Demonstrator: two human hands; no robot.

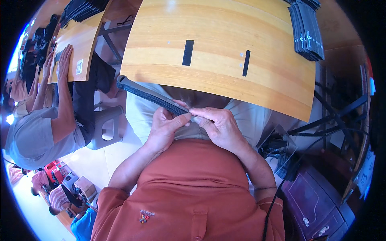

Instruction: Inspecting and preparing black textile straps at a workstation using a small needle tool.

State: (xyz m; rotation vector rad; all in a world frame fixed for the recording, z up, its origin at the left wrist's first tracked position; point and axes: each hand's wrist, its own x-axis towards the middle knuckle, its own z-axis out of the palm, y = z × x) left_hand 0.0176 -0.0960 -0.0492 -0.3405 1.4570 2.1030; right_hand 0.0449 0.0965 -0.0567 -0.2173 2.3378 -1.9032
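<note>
Just beyond my belly, over my lap, I hold a thick bundle of flat dark grey strips (150, 94), stacked in layers with a hole at the far-left end. My left hand (167, 124) is closed around its near end, thumb on top. Fingers of my right hand (217, 122) pinch the same near end, close to my left thumb. What exactly the right fingertips grip is partly hidden. The bundle slants up to the left and its far end lies beside the table's near-left corner.
On the wooden table (221, 24) lie a wide black strip (187, 52) and a narrow black strip (246, 63). A stack of dark printed pieces (306, 34) sits at the right edge. A co-worker (52, 124) works at a table on the left; a purple cabinet (313, 201) stands lower right.
</note>
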